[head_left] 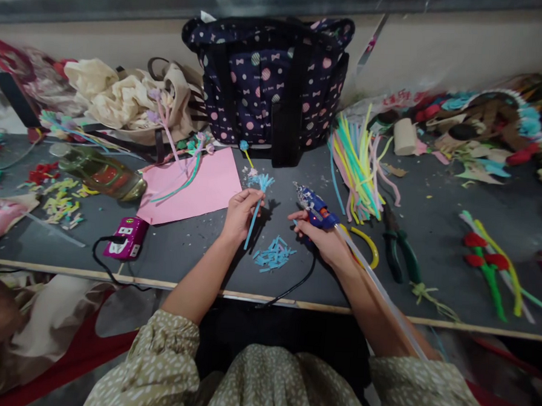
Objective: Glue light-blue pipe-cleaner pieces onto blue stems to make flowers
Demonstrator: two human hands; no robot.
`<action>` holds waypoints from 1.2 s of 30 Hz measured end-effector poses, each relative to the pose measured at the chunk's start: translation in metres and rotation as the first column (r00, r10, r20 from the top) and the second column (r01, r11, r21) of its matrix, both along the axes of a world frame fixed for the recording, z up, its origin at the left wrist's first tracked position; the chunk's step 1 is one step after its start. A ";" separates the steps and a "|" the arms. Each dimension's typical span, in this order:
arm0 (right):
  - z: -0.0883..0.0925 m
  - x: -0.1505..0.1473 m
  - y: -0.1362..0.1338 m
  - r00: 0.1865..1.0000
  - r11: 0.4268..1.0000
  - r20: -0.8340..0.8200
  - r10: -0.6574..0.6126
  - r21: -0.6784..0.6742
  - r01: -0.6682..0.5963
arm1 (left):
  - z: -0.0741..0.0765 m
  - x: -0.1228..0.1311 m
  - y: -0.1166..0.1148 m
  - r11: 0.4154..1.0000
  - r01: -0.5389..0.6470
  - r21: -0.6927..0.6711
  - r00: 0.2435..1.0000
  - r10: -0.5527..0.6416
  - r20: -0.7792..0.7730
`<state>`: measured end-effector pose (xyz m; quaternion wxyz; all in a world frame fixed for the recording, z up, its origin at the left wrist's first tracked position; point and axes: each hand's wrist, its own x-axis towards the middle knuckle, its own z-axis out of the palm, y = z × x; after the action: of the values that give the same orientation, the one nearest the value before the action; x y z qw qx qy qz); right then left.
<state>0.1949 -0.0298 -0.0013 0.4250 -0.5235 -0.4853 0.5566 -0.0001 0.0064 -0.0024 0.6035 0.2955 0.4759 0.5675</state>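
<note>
Flower point(262, 182) of blue strips was pinched in my left hand point(242, 216), just beyond and left of a pile of blue clippings point(275, 255) on the desk point(171, 249). Beyond and right of that pile, my right hand point(322, 238) gripped a blue glue gun point(315, 205); pink paper point(201, 187) lay to the pile's left.

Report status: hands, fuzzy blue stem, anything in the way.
Left hand pinching fuzzy blue stem, tufted end up. Right hand gripping blue glue gun, nozzle apart from stem. Possible obstruction: short blue pieces heaped between hands.
</note>
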 end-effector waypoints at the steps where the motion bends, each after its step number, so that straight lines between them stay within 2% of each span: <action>1: -0.001 0.000 0.000 1.000 1.000 -0.019 -0.011 0.006 0.011 | 0.000 0.000 0.000 1.000 0.012 -0.007 1.000 -0.012 -0.001; 8: -0.008 0.001 0.001 0.990 0.989 -0.079 -0.118 0.080 0.124 | 0.001 0.001 -0.001 0.986 0.152 -0.070 0.988 -0.151 0.018; 15: -0.009 0.006 0.000 0.977 0.963 0.046 -0.210 0.184 0.199 | -0.002 0.004 -0.005 0.933 0.338 -0.121 0.936 -0.347 -0.060; 19: -0.004 0.005 -0.001 0.970 0.955 0.044 -0.238 0.193 0.226 | -0.002 0.005 -0.007 0.894 0.429 -0.128 0.890 -0.442 -0.112; 25: -0.001 0.004 -0.001 0.974 0.954 0.030 -0.226 0.207 0.215 | -0.002 0.005 -0.010 0.864 0.483 -0.140 0.852 -0.501 -0.153; 31: 0.000 0.004 -0.002 0.975 0.951 0.018 -0.222 0.224 0.213 | 0.000 0.007 -0.012 0.846 0.525 -0.095 0.826 -0.534 -0.180; 36: 0.003 0.006 -0.002 0.976 0.954 0.088 -0.199 0.246 0.172 | -0.001 0.007 -0.013 0.842 0.533 -0.083 0.821 -0.538 -0.190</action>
<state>0.2007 -0.0323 0.0016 0.5070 -0.5428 -0.5199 0.4219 0.0074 -0.0063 -0.0029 0.6898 0.4662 0.4410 0.3352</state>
